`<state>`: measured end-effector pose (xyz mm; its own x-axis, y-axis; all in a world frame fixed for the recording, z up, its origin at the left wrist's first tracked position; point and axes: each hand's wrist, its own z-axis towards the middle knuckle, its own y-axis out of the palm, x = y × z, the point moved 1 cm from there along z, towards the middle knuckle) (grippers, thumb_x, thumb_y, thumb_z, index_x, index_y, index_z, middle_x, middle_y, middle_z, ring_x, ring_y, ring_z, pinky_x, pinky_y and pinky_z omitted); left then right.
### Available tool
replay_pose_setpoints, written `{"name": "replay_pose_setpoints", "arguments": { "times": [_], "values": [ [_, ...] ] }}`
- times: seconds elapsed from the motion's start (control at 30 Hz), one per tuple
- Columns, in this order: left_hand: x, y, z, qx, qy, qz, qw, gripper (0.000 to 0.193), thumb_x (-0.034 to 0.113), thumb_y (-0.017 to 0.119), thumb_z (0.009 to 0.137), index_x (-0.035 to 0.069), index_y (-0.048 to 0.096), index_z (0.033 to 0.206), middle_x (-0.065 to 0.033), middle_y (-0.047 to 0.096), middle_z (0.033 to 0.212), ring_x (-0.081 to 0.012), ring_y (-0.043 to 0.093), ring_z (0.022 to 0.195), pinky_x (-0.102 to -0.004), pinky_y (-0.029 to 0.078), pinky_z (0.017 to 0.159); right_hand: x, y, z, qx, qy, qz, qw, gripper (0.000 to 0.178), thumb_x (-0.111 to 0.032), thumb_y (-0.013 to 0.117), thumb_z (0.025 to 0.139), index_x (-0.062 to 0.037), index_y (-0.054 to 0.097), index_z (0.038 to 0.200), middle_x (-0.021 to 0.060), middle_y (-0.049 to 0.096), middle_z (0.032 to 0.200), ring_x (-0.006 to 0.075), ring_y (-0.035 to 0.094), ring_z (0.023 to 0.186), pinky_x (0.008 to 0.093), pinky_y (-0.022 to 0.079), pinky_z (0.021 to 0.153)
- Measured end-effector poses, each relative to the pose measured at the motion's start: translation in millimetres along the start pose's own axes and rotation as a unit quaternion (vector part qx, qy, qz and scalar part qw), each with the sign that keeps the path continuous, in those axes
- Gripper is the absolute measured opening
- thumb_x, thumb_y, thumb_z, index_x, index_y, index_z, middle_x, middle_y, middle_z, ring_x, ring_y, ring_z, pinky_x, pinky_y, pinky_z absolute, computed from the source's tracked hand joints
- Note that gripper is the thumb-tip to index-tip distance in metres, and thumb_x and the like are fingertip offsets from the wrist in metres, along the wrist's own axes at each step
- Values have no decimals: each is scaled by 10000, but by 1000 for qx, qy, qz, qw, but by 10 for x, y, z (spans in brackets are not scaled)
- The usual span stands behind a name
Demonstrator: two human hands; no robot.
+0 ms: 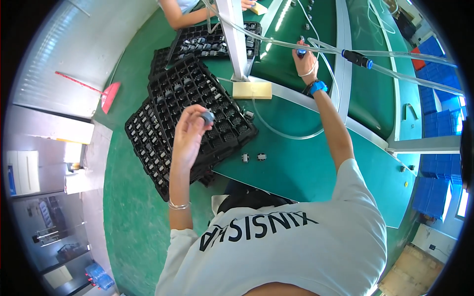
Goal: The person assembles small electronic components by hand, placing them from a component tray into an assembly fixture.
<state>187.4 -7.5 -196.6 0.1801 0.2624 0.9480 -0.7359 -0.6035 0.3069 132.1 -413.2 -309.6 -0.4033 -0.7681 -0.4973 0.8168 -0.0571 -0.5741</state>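
Note:
My left hand (186,135) is raised over a black compartment tray (224,130), pinching a small rounded grey part (207,117) between thumb and fingertips. The tray's pockets hold several small dark-and-silver parts, and it lies askew on another black tray (143,133). Reaching far right, my right hand (307,68) is over the green conveyor belt (281,64), its fingers closed round a small blue object (301,50) with a dark tip; its exact kind is unclear. Clear tubing loops close beside that hand. Two small silver-and-black parts (261,157) lie on the green tabletop (296,167).
A white post (232,39) rises between the trays and the belt, with a yellow pad (252,91) by its foot. Clear hoses (390,74) with a black connector (356,59) cross above. Another person's arm (185,17) is at the far side. Blue bins (434,192) stand right.

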Motion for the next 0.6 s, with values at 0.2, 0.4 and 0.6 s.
{"name": "replay_pose_setpoints", "arguments": {
  "times": [0.2,0.4,0.6],
  "values": [
    [-125,233,-144,28,32,-2,999,249,-5,577,803,27,500,1037,-60,578,955,-114,548,872,-256,458,795,-136,-156,38,-20,16,-28,999,359,-299,586,778,-97,536,1070,164,618,769,338,593,654,405,481,566],
    [-128,427,-108,8,81,-20,996,230,-83,578,768,-8,523,979,-54,521,959,-132,551,890,-249,445,811,-983,-544,-392,-151,113,552,812,161,-157,595,795,-40,541,892,26,536,849,106,526,741,269,435,687],
    [-113,503,-93,-23,98,17,995,237,-121,577,744,-26,527,956,-46,505,935,-133,553,884,-243,438,822,-1936,-1121,-871,-457,369,658,471,344,-370,509,818,-125,507,1060,-5,579,873,53,509,611,172,344,431]
  ]
}}
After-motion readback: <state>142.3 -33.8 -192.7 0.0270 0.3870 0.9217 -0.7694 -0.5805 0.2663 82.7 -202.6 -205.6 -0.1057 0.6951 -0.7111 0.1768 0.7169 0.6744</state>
